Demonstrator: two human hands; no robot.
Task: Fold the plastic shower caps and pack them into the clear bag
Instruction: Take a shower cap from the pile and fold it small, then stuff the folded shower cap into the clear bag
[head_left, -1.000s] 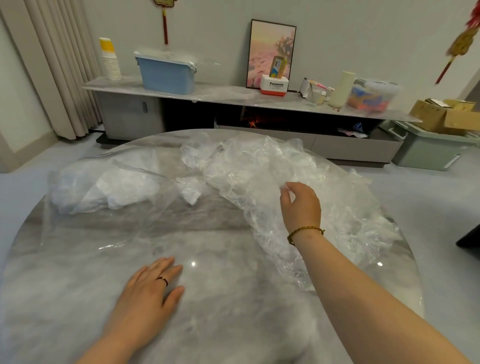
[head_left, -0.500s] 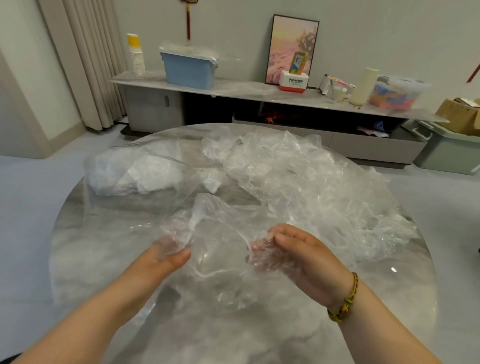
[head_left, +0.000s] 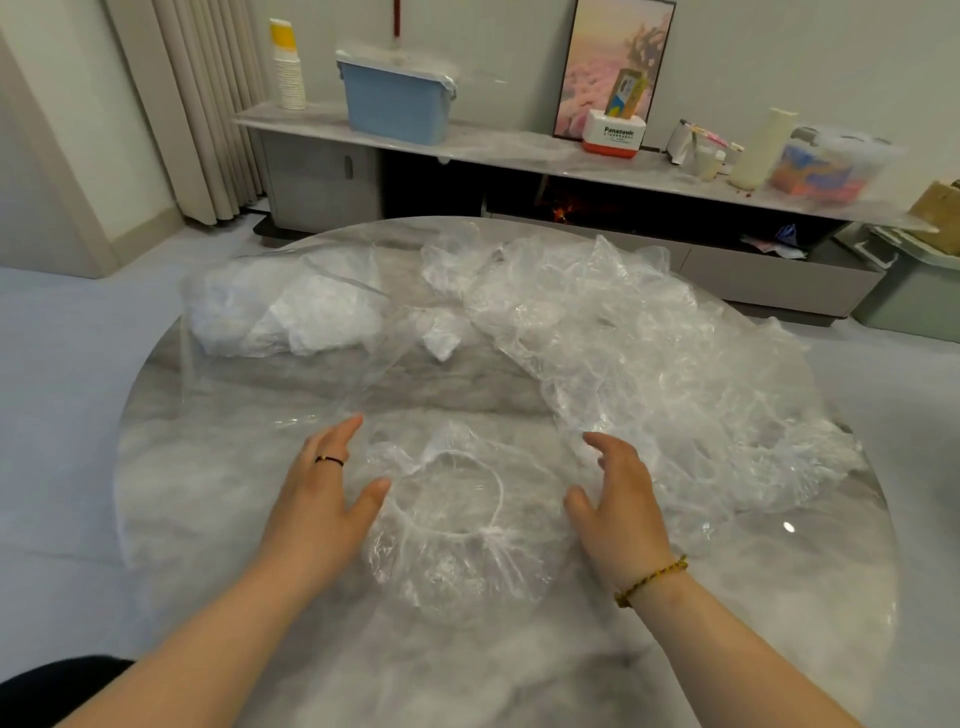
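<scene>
a big pile of caps (head_left: 649, 364) fills the right of the round table (head_left: 208, 499), and the clear bag (head_left: 291, 312) lies at the far left. one shower cap (head_left: 452, 525) lies flat in front. the left hand (head_left: 322, 499) and right hand (head_left: 618, 499), fingers spread, hold nothing, thumbs at its edges.

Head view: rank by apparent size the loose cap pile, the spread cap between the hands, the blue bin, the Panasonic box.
1. loose cap pile
2. spread cap
3. blue bin
4. Panasonic box
Bin and box sit farther back; true sizes unsure.
</scene>
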